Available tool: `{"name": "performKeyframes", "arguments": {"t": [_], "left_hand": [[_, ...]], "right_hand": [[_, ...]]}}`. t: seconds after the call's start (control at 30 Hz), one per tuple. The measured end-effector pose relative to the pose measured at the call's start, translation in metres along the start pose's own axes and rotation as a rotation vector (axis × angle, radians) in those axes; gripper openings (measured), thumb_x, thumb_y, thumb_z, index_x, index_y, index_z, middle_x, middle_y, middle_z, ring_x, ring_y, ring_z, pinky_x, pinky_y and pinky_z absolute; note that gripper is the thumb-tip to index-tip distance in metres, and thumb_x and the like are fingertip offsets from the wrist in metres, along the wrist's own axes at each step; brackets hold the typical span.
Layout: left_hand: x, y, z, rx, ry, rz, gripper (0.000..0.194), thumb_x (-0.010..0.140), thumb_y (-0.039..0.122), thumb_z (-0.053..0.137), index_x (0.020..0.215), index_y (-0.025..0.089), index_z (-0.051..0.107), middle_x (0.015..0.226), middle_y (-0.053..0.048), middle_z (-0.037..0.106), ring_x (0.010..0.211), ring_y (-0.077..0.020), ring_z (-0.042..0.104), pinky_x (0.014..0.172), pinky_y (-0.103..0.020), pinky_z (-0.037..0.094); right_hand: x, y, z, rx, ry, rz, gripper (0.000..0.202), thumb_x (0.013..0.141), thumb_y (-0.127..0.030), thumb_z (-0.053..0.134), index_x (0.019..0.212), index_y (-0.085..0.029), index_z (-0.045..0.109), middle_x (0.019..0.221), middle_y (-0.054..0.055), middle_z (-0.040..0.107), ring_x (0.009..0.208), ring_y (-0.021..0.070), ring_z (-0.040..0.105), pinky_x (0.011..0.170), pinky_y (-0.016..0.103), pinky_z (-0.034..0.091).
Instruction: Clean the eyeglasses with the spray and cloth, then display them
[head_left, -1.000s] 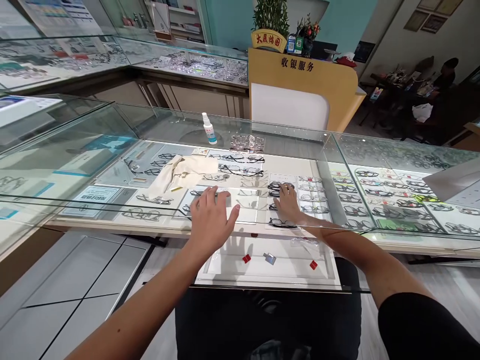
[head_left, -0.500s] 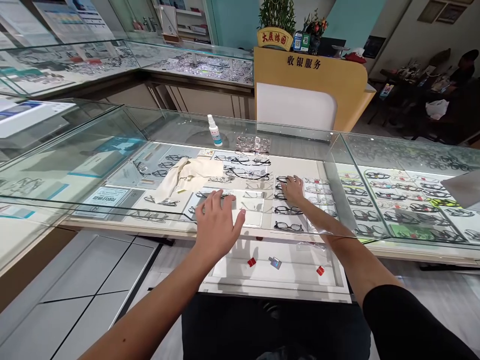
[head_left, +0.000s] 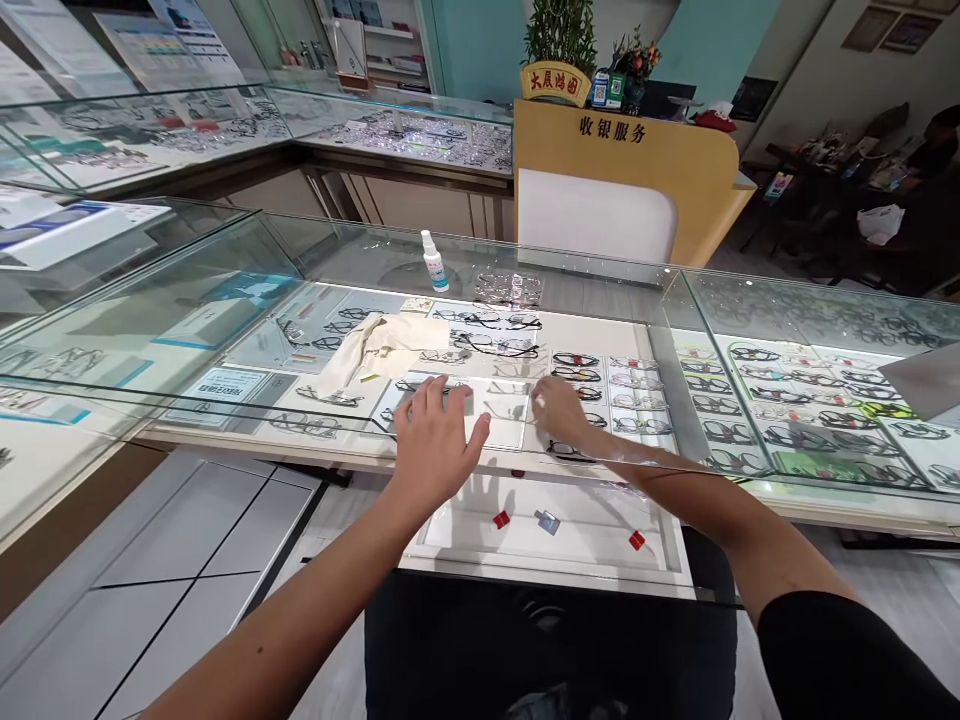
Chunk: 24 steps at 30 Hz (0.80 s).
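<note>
A: Right hand point(head_left: 559, 408) is in the middle of the display case point(head_left: 600, 332), just beside the column of dark glasses point(head_left: 576, 361)! What are its fingers doing?

B: They're curled downward with the tips hidden, so I can't tell whether they're closed on anything. One dark pair sits just below that wrist, and a column of pale glasses point(head_left: 637, 381) lies to the right.

A: And the left hand point(head_left: 439, 437)?

B: Palm down, fingers spread apart, gripping nothing, near the pair of glasses point(head_left: 420, 385) at its fingertips!

A: Around them?

B: A cream cloth point(head_left: 379, 348) lies rumpled to the upper left of the left hand, and a white spray bottle point(head_left: 434, 262) stands beyond it. Down at lower center, the white drawer point(head_left: 480, 548) holds two red tags point(head_left: 502, 520) and a silvery tag point(head_left: 547, 522).
</note>
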<state>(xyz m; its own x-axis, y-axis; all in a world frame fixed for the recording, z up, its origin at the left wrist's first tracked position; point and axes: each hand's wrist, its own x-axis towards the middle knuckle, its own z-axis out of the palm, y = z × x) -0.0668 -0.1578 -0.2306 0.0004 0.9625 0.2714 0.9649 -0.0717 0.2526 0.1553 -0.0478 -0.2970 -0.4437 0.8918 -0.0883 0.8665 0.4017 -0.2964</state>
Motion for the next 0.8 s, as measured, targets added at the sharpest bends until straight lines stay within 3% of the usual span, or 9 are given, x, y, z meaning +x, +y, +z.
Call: {"name": "performKeyframes", "arguments": {"t": [0.07, 0.17, 0.23, 0.3, 0.4, 0.47, 0.5, 0.63, 0.8], "left_hand": [[-0.001, 0.0, 0.0, -0.009, -0.006, -0.004, 0.053, 0.109, 0.05, 0.041, 0.14, 0.017, 0.068, 0.164, -0.028, 0.057, 0.161, -0.0438, 0.045, 0.127, -0.066, 0.036], [-0.002, 0.0, -0.005, -0.049, -0.012, -0.009, 0.052, 0.109, 0.051, 0.042, 0.139, 0.018, 0.068, 0.163, -0.027, 0.057, 0.16, -0.0431, 0.046, 0.128, -0.065, 0.037], [0.0, -0.003, -0.011, -0.084, -0.037, -0.011, 0.052, 0.11, 0.052, 0.04, 0.139, 0.019, 0.069, 0.161, -0.026, 0.058, 0.158, -0.0425, 0.048, 0.127, -0.064, 0.039], [0.006, -0.009, -0.021, -0.101, -0.071, -0.007, 0.053, 0.109, 0.052, 0.04, 0.139, 0.019, 0.069, 0.158, -0.025, 0.06, 0.15, -0.0421, 0.056, 0.122, -0.062, 0.046], [0.028, -0.031, -0.036, -0.024, -0.055, -0.006, 0.056, 0.108, 0.052, 0.044, 0.144, 0.017, 0.068, 0.16, -0.024, 0.058, 0.146, -0.0433, 0.058, 0.12, -0.061, 0.048], [0.047, -0.052, -0.043, 0.064, -0.034, -0.017, 0.061, 0.108, 0.054, 0.046, 0.153, 0.018, 0.065, 0.173, -0.025, 0.047, 0.162, -0.0463, 0.043, 0.129, -0.065, 0.038], [0.056, -0.065, -0.044, 0.09, -0.058, -0.019, 0.064, 0.108, 0.057, 0.045, 0.157, 0.018, 0.063, 0.18, -0.023, 0.041, 0.168, -0.0462, 0.034, 0.133, -0.066, 0.032], [0.079, -0.115, -0.046, 0.107, -0.247, -0.065, 0.076, 0.108, 0.066, 0.039, 0.167, 0.02, 0.054, 0.187, -0.017, 0.033, 0.174, -0.0421, 0.024, 0.137, -0.064, 0.026], [0.079, -0.161, -0.046, 0.112, -0.212, -0.195, 0.092, 0.104, 0.079, 0.038, 0.173, 0.017, 0.047, 0.187, -0.021, 0.031, 0.173, -0.0452, 0.026, 0.136, -0.067, 0.025]], "right_hand": [[-0.035, -0.036, 0.003, 0.037, -0.141, -0.132, 0.028, 0.11, -0.026, 0.053, 0.113, -0.019, 0.08, 0.131, 0.011, 0.08, 0.119, 0.025, 0.071, 0.101, 0.036, 0.053], [-0.092, -0.08, -0.012, 0.079, -0.364, -0.318, 0.023, 0.105, -0.029, 0.061, 0.091, -0.023, 0.078, 0.099, 0.001, 0.083, 0.087, 0.0177, 0.073, 0.074, 0.029, 0.048], [-0.116, -0.097, -0.042, 0.014, -0.541, -0.441, 0.02, 0.102, -0.028, 0.063, 0.091, -0.022, 0.078, 0.093, 0.004, 0.083, 0.081, 0.0202, 0.071, 0.065, 0.032, 0.04], [-0.118, -0.104, -0.083, -0.023, -0.486, -0.446, 0.022, 0.104, -0.031, 0.061, 0.096, -0.022, 0.079, 0.098, 0.007, 0.084, 0.083, 0.0225, 0.071, 0.066, 0.034, 0.039], [-0.079, -0.097, -0.141, -0.061, -0.167, -0.291, 0.025, 0.109, -0.031, 0.059, 0.102, -0.023, 0.081, 0.108, 0.008, 0.084, 0.095, 0.0268, 0.072, 0.077, 0.038, 0.046], [-0.036, -0.087, -0.164, -0.119, 0.057, -0.283, 0.025, 0.11, -0.034, 0.063, 0.102, -0.021, 0.083, 0.123, 0.012, 0.081, 0.119, 0.0335, 0.067, 0.096, 0.045, 0.05], [-0.014, -0.081, -0.169, -0.147, 0.096, -0.286, 0.023, 0.108, -0.038, 0.069, 0.104, -0.02, 0.084, 0.13, 0.014, 0.079, 0.127, 0.0365, 0.064, 0.104, 0.05, 0.049], [0.053, -0.066, -0.162, -0.188, 0.077, -0.217, 0.029, 0.102, -0.043, 0.078, 0.116, -0.018, 0.084, 0.147, 0.016, 0.072, 0.141, 0.0414, 0.056, 0.114, 0.056, 0.047], [0.079, -0.063, -0.146, -0.217, 0.023, -0.164, 0.029, 0.101, -0.047, 0.078, 0.108, -0.019, 0.085, 0.132, 0.015, 0.077, 0.135, 0.0419, 0.059, 0.116, 0.057, 0.046]]}}
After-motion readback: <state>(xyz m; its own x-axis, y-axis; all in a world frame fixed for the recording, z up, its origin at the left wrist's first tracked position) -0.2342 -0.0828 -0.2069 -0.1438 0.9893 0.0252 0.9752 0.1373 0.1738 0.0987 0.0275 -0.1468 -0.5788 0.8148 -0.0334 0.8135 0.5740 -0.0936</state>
